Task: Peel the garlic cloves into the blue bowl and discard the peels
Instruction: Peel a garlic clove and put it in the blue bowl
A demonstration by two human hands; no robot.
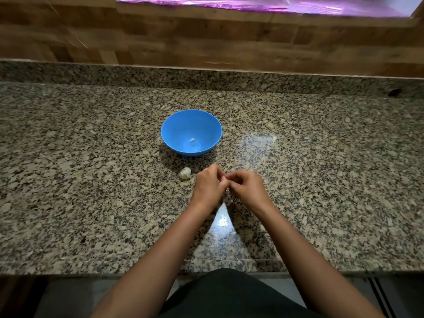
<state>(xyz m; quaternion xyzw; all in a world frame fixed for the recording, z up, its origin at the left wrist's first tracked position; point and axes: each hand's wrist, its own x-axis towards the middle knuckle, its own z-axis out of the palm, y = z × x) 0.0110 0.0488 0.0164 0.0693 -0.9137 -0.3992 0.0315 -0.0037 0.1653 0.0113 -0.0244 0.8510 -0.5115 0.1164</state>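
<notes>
A blue bowl (181,129) stands on the granite counter, and one small pale peeled clove (192,140) lies on its bottom. A white garlic bulb piece (185,173) lies just in front of the bowl, left of my hands. My left hand (207,184) and my right hand (246,184) meet fingertip to fingertip a little in front of the bowl, fingers curled together around something small. That thing is almost wholly hidden between the fingers; only a pale speck (227,190) shows under them.
The speckled granite counter (91,180) runs left and right, with a raised granite lip and a wood-panel wall (206,37) behind. The counter's front edge lies near my body. A small dark mark (394,92) sits at the far right by the lip.
</notes>
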